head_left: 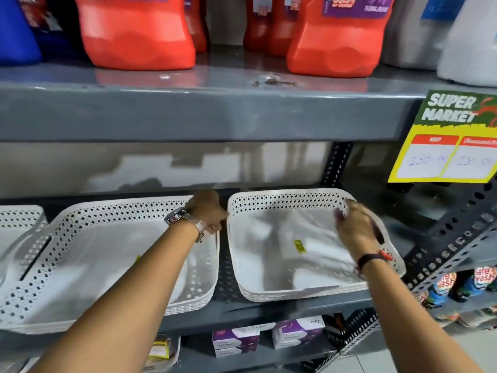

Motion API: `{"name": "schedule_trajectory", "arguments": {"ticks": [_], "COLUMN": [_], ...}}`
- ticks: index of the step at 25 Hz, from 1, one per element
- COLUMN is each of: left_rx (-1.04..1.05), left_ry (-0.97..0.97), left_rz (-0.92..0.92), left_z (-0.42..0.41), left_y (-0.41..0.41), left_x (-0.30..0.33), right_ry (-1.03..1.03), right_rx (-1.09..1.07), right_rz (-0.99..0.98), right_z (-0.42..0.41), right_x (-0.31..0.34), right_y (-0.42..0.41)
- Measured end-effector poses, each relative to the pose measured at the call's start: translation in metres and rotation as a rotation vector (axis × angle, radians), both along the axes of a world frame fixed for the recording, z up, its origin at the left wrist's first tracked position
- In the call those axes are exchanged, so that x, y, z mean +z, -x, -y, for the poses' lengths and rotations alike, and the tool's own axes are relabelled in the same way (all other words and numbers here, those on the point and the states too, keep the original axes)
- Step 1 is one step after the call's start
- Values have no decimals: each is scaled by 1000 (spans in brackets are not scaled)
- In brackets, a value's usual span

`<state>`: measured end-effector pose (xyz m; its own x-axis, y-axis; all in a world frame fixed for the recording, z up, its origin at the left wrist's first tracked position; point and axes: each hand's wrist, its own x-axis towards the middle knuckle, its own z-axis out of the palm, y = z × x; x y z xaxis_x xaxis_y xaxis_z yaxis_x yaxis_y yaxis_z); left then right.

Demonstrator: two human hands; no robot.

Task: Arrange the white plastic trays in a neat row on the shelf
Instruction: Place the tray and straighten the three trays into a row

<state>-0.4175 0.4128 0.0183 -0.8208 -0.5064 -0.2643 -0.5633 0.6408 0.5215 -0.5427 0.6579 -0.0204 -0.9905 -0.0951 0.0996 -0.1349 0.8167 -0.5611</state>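
Three white perforated plastic trays sit side by side on the grey shelf [269,309]. The right tray [285,201] is turned slightly, with a yellow sticker inside it. My left hand [208,211], a watch on its wrist, grips that tray's left rim in the gap between the trays. Across from it, my right hand [355,228] closes over the same tray's right wall, near its handle slot. The middle tray [107,215] lies under my left forearm. Only a corner of the left tray [18,219] shows at the frame's edge.
An upper shelf [188,114] hangs close above, holding red detergent jugs [139,36]. A yellow price sign [446,141] hangs at the right. A perforated metal upright [441,238] stands just right of the right tray. Purple and white boxes [269,337] sit on the shelf below.
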Motion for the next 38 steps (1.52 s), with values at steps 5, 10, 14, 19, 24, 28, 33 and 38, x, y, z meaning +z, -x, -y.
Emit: {"name": "schedule_trajectory", "arguments": {"ticks": [5, 10, 14, 19, 24, 28, 33, 38], "left_rx": [303, 622, 667, 506, 489, 490, 419, 383], "left_ry": [575, 561, 380, 289, 273, 271, 268, 313], "left_rz": [-338, -143, 7, -30, -128, -132, -63, -40], "left_z": [74, 158, 189, 207, 208, 205, 209, 219], "left_y": [-71, -170, -213, -218, -206, -201, -194, -179], "left_x": [4, -34, -67, -72, -74, -74, -71, -72], "right_ry": [211, 24, -14, -148, -234, -256, -244, -240], "right_rx": [432, 474, 372, 347, 334, 329, 332, 325], "right_rz": [228, 375, 305, 118, 83, 63, 36, 2], "right_z": [123, 169, 181, 191, 198, 201, 204, 214], "right_x": [0, -19, -28, -32, -33, -35, -43, -44], "right_y": [-80, -116, -130, -137, -141, -144, -138, -126]}}
